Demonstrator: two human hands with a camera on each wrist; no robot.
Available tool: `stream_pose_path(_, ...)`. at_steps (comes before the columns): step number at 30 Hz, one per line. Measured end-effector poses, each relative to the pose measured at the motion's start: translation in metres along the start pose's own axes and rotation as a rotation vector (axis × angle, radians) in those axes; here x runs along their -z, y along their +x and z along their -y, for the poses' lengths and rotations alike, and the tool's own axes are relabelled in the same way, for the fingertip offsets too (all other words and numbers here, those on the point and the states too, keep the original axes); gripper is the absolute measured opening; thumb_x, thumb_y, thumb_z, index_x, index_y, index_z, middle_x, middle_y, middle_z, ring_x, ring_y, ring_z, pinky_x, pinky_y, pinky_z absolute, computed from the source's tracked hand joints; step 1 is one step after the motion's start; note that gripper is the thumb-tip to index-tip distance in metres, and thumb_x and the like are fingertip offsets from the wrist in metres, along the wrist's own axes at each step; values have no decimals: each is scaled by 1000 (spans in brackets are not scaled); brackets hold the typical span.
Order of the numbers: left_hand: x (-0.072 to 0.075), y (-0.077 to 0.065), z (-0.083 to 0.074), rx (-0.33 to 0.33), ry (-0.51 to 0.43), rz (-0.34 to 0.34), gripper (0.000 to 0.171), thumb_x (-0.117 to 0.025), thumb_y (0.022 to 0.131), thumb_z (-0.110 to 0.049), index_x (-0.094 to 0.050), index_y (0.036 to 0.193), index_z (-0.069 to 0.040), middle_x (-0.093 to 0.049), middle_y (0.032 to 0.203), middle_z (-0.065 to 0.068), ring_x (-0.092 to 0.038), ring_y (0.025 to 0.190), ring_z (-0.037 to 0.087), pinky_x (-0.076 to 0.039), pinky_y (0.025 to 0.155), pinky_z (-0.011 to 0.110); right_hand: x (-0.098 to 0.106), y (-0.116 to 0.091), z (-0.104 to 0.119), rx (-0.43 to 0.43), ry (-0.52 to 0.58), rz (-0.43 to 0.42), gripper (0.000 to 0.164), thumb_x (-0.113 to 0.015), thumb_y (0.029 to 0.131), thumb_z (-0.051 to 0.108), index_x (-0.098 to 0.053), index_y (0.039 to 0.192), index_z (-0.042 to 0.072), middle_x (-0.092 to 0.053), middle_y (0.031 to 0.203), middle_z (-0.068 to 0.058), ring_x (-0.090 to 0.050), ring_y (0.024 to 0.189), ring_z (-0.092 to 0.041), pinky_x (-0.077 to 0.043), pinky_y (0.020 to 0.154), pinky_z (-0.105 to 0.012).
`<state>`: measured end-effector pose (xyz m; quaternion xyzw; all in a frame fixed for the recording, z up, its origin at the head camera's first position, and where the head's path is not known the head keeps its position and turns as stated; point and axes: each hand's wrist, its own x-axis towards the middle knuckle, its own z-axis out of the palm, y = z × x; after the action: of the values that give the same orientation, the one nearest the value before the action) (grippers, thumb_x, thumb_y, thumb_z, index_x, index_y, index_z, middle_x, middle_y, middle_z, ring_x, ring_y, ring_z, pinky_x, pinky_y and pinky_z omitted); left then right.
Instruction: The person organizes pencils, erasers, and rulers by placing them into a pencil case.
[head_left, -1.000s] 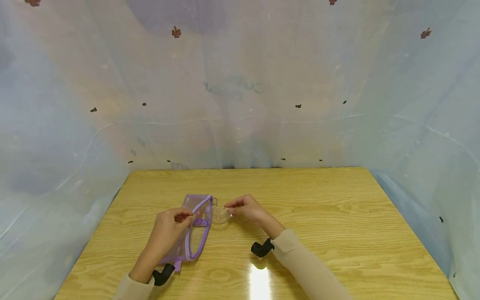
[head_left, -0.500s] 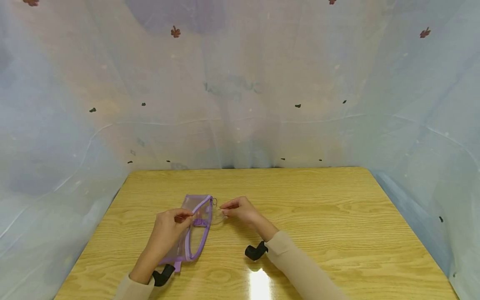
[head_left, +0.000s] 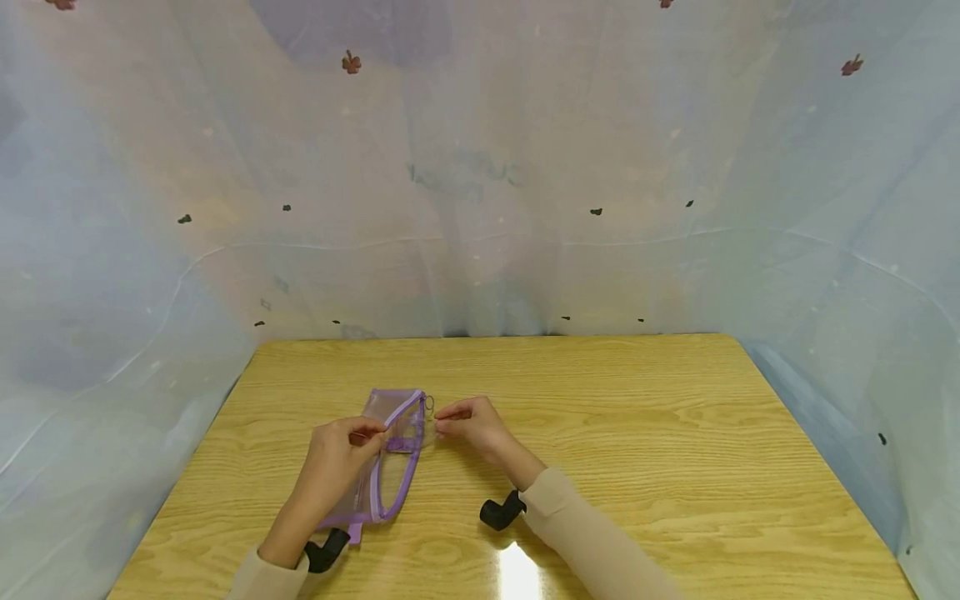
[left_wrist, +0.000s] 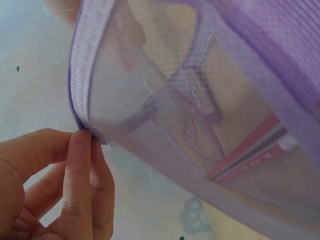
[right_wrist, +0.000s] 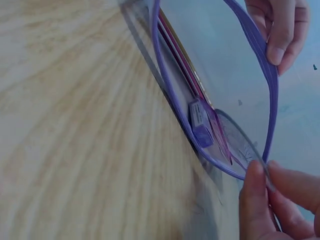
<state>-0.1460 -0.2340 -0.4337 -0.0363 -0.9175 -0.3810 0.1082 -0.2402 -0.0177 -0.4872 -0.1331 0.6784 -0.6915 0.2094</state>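
A purple mesh pencil case lies on the table with its zip undone and its mouth spread. My left hand pinches the upper edge of that mouth between thumb and fingertips. Right at the opening, my right hand pinches a clear protractor by its edge. Much of the protractor is inside the case, showing through the mesh in the left wrist view. Within the case are a purple-sleeved eraser and slender pencils, among them a pink pencil.
The wooden table extends on both sides of the case. A small ring hangs at the case's far corner. Pale patterned cloth surrounds the table at the back and sides.
My right hand has moved left toward the case, sliding the protractor further into its mouth. The left hand keeps its pinch on the edge in the same place.
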Motion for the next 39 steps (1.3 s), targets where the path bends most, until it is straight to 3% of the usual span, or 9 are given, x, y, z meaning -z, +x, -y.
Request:
stream_pose_path(4, 1, 0, 0, 3, -8, 1, 8, -75, 89, -6, -76, 95, -1, -73, 87, 6, -70, 77, 20, -58, 65, 29, -2, -4, -1, -20, 6, -6, 25, -71, 87, -8, -66, 110, -17, -71, 99, -25, -71, 87, -27, -58, 82, -43)
stream_pose_path(13, 0, 1, 0, -1, 3, -6, 7, -75, 88, -5, -77, 94, -1, -73, 85, 5, -69, 76, 19, -58, 65, 28, -8, -9, 3, 33, 1, -3, 27, -69, 85, -14, -64, 110, -21, -68, 103, -32, -71, 90, -35, -56, 84, -51)
stream_pose_path(21, 0, 0, -1, 7, -6, -8, 7, -75, 88, -4, -76, 94, -1, -73, 85, 5, -68, 76, 18, -56, 64, 25, -21, -5, -6, 87, -51, -114, 24, -75, 79, -15, -68, 102, -18, -70, 95, -26, -72, 85, -31, -60, 74, -37)
stream_pose_path(26, 1, 0, -1, 18, -19, -7, 7, -74, 89, -4, -76, 95, -1, -73, 86, 6, -68, 77, 18, -55, 63, 24, -28, -2, -9, 145, -207, -166, 19, -81, 78, -7, -72, 94, -10, -72, 90, -16, -72, 77, -21, -58, 68, -25)
stream_pose_path(31, 0, 1, -1, 13, -21, 4, 8, -74, 89, -4, -76, 96, -1, -73, 88, 6, -69, 78, 19, -56, 64, 25, -35, -1, -10, 214, -303, -164, 17, -82, 78, -3, -74, 91, -8, -73, 86, -13, -71, 72, -19, -56, 64, -22)
stream_pose_path(39, 1, -1, -1, 17, -22, 12, 9, -74, 89, -3, -76, 98, -1, -74, 90, 8, -70, 79, 21, -57, 65, 27, -45, 0, -10, 230, -295, -141, 13, -80, 78, -6, -72, 88, -11, -71, 78, -15, -70, 67, -19, -55, 58, -21)
